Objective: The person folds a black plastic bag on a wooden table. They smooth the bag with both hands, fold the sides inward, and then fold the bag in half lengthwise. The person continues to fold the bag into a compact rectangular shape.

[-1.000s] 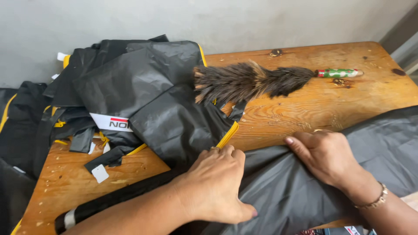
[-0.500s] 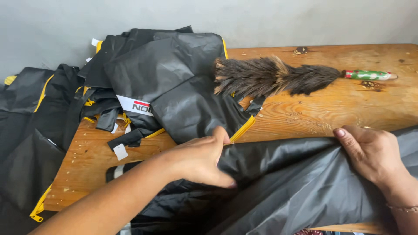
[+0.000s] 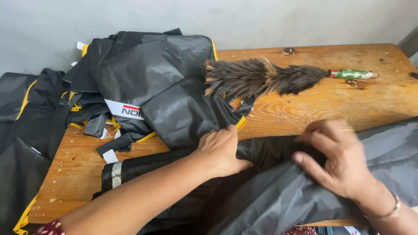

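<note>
The head camera looks down on a wooden table (image 3: 305,117) set against a grey wall (image 3: 217,17). Across the near edge lies a sheet of dark grey fabric (image 3: 278,196), draped over the front of the table and running off to the right. The left hand (image 3: 220,150) rests on this fabric near the middle of the table, fingers curled down and pinching a fold of it. The right hand (image 3: 337,159) lies just to the right, a little blurred, its fingers bent and gripping the same fabric; a thin bracelet (image 3: 392,211) sits on that wrist. The two hands are near each other but not touching.

Behind the left hand a pile of black garments (image 3: 148,82) with yellow piping covers the left half of the table and spills over its left edge. A feather duster (image 3: 261,78) with brown plumes lies partly on that pile, its green and red handle pointing right along the bare wood, well apart from both hands.
</note>
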